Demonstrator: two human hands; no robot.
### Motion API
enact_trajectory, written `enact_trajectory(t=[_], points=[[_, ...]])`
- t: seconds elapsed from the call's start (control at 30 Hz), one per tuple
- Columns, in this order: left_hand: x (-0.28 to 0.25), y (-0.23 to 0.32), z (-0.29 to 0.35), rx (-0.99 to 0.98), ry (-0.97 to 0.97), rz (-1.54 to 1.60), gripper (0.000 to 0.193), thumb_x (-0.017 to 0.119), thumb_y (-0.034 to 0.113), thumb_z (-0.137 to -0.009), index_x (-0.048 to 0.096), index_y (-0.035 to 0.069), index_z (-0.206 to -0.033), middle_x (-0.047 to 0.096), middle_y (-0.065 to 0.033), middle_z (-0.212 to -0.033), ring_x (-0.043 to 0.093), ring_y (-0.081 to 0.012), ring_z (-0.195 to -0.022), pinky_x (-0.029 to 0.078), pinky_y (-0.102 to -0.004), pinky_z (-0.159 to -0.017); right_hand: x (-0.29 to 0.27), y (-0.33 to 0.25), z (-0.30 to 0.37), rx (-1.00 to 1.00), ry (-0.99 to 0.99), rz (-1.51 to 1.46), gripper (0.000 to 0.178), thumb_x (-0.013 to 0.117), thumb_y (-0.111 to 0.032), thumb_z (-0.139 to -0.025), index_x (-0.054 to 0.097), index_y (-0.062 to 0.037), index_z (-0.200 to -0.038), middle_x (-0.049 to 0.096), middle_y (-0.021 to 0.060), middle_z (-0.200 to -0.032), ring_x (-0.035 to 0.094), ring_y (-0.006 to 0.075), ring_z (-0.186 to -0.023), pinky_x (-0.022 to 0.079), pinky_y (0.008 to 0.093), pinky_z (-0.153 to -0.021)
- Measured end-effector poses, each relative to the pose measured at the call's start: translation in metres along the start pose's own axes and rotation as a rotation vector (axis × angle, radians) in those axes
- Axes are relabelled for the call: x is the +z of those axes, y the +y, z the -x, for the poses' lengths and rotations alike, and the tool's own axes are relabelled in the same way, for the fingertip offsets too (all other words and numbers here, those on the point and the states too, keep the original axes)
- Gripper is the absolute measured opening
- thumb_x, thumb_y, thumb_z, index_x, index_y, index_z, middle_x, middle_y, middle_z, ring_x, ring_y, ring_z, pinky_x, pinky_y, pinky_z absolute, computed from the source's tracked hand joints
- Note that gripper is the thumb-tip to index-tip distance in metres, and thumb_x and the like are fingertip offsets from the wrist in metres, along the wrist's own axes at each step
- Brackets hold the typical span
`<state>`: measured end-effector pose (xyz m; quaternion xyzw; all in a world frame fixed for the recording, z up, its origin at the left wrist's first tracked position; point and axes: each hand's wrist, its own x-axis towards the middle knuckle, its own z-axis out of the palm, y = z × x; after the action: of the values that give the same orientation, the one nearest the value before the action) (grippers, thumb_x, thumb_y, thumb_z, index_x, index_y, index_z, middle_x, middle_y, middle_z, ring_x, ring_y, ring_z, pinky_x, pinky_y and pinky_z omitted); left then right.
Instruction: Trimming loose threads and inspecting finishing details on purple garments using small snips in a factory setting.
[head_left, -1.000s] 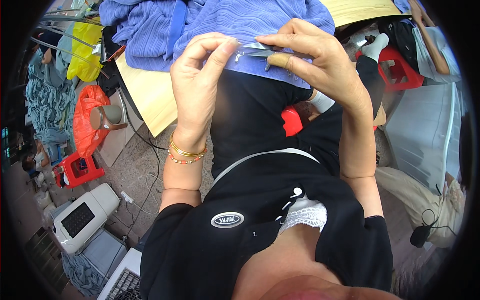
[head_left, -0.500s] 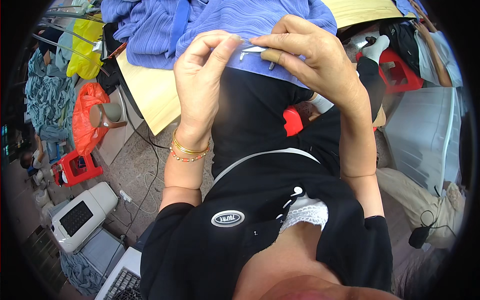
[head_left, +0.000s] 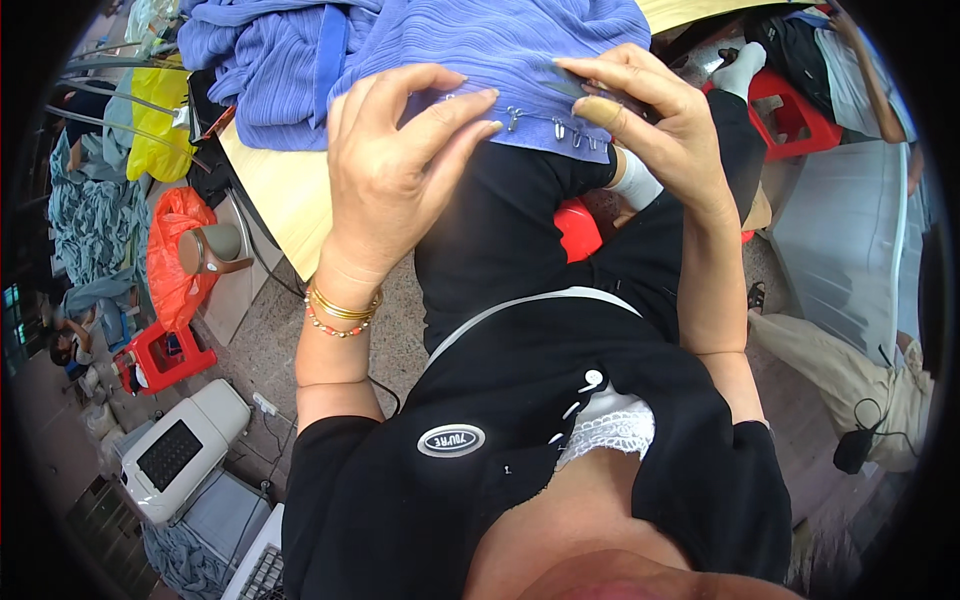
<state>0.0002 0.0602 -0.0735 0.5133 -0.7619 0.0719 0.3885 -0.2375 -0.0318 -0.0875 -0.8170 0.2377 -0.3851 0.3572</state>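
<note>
Pale wooden counter (head_left: 290, 195) runs along the upper left of the frame, heaped with ribbed blue-violet garment (head_left: 480, 50) cloth. Its hem lies across the top centre, long axis left to right, with small metal safety pins (head_left: 560, 128) in a row. Left hand (head_left: 400, 170) pinches the hem, fingers closed; right hand (head_left: 660, 120) grips it at the pins. An orange plastic bag (head_left: 170, 255) sits at left.

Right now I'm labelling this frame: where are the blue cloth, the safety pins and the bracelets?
Blue cloth (head_left: 520, 45): head view, on its ribbed middle.
Safety pins (head_left: 568, 130): head view, on the middle pin along the hem.
Bracelets (head_left: 342, 312): head view, on the gold bands at the left wrist.
</note>
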Motion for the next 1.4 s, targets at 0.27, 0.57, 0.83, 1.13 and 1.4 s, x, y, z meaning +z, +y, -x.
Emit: enact_trajectory(t=[0.27, 0.57, 0.83, 1.13, 1.4], points=[[0.007, -0.016, -0.012, 0.27, 0.016, -0.042, 0.018, 0.076, 0.009, -0.074, 0.066, 0.01, -0.089, 0.062, -0.0015, -0.093, 0.059, -0.0214, -0.088, 0.041, -0.0342, -0.078, 0.005, -0.004, 0.004, 0.0, -0.025, -0.076, 0.03, 0.072, -0.006, -0.083, 0.071, -0.0031, -0.113, 0.057, 0.0032, -0.082, 0.053, 0.0112, -0.076, 0.043, 0.0244, -0.069], [0.014, -0.009, -0.008, 0.028, 0.028, 0.147, 0.01, 0.069, 0.006, -0.084, 0.062, 0.005, -0.089, 0.061, -0.007, -0.093, 0.059, -0.0246, -0.085, 0.044, -0.0338, -0.078, 0.009, -0.004, 0.0, -0.077, -0.052, -0.039, 0.03, 0.073, -0.008, -0.083, 0.071, -0.0046, -0.112, 0.059, 0.0043, -0.081, 0.056, 0.0137, -0.075, 0.045, 0.0262, -0.069], [0.005, -0.015, -0.002, -0.254, 0.176, 0.703, 0.004, 0.057, 0.002, -0.095, 0.06, -0.001, -0.093, 0.06, -0.0089, -0.099, 0.058, -0.017, -0.091, 0.047, -0.0284, -0.085, 0.014, -0.003, -0.004, -0.113, -0.062, -0.002, 0.029, 0.073, -0.007, -0.082, 0.072, -0.0063, -0.112, 0.06, 0.0042, -0.083, 0.057, 0.0137, -0.077, 0.046, 0.0259, -0.068], [-0.006, -0.005, 0.005, -0.205, 0.103, 0.502, 0.016, 0.071, 0.02, -0.086, 0.068, 0.005, -0.083, 0.062, -0.0091, -0.107, 0.057, -0.0197, -0.097, 0.044, -0.0328, -0.086, 0.005, 0.012, 0.005, 0.019, 0.102, -0.059, 0.029, 0.074, -0.006, -0.083, 0.072, -0.0056, -0.112, 0.059, 0.0007, -0.084, 0.053, 0.0079, -0.074, 0.043, 0.0219, -0.065], [0.014, 0.015, -0.003, -0.043, -0.005, -0.056, 0.022, 0.079, 0.024, -0.075, 0.073, 0.015, -0.095, 0.064, -0.0022, -0.114, 0.054, -0.0235, -0.111, 0.034, -0.0372, -0.095, 0.005, 0.011, 0.019, 0.077, 0.104, -0.055, 0.031, 0.073, -0.005, -0.083, 0.071, -0.0057, -0.114, 0.06, 0.0018, -0.085, 0.054, 0.0086, -0.075, 0.043, 0.0217, -0.066]])
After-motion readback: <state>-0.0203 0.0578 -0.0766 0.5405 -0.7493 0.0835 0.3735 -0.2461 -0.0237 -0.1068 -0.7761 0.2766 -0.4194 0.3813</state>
